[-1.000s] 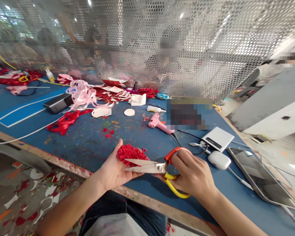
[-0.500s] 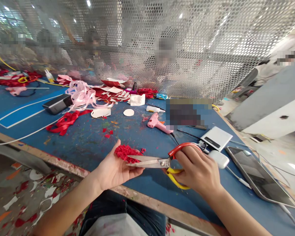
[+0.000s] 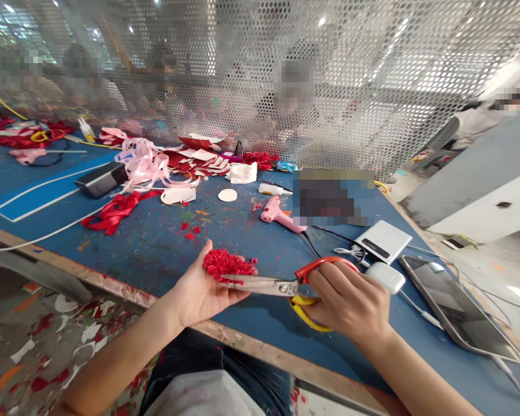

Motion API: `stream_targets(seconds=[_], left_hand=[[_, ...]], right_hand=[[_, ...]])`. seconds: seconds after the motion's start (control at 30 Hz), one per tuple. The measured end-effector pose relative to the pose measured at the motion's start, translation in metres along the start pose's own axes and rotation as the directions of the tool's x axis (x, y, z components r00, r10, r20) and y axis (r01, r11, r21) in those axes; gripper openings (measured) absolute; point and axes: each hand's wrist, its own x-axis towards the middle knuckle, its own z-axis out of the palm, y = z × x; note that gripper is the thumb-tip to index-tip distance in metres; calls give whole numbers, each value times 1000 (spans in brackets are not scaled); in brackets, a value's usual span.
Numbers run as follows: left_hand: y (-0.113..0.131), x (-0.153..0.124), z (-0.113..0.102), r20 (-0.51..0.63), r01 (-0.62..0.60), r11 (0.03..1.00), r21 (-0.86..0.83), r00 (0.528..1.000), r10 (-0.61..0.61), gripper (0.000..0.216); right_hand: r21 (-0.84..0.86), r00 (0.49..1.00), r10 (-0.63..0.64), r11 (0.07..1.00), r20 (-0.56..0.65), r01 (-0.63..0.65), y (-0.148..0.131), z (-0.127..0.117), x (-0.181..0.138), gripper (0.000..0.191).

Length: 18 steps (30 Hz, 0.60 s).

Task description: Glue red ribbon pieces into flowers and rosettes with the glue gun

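One left hand [image 3: 203, 297], partly curled, holds a ruffled bright-red bundle [image 3: 226, 264] in its palm; the right hand [image 3: 351, 297] grips red-and-yellow-handled metal scissors [image 3: 282, 286], nearly closed blades against it. A slip could nick that left hand!

Ruffled piece [image 3: 226, 264] was bright red. Scissors [image 3: 285, 286] had silver blades, one orange-red handle, one yellow. Table [image 3: 225, 225] was blue, flecked with orange and green, its near edge mottled pinkish-brown. Toward the far edge, ribbon pile [image 3: 144, 157] was pale pink, paper disc [image 3: 227, 195] white, glue gun [image 3: 283, 215] pink. Near the right edge, box [image 3: 385, 236] was white with a black strip. Perforated screen [image 3: 242, 86] was grey, dotted.
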Motion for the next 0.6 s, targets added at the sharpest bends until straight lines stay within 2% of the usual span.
stream_targets(seconds=[0.17,0.23,0.33,0.47,0.6], left_hand=[[2,3,-1,-14,-20,1000,20,1000,21,58],[3,5,-2,-29,-54,998,37,998,55,57],[5,7,-3,-38,-214,974,73,975,217,54],[12,2,-6,7,-479,875,72,878,479,26],[15,-6,-4,80,-549,836,14,834,546,33]], right_hand=[[8,999,-43,999,-9,43,1,1,-2,17],[10,1000,-9,1000,7,9,1,3,-4,16],[74,988,143,986,54,-147,2,7,-4,23],[177,911,329,909,250,-377,3,12,-1,33],[251,835,366,835,411,-489,1,14,2,45]])
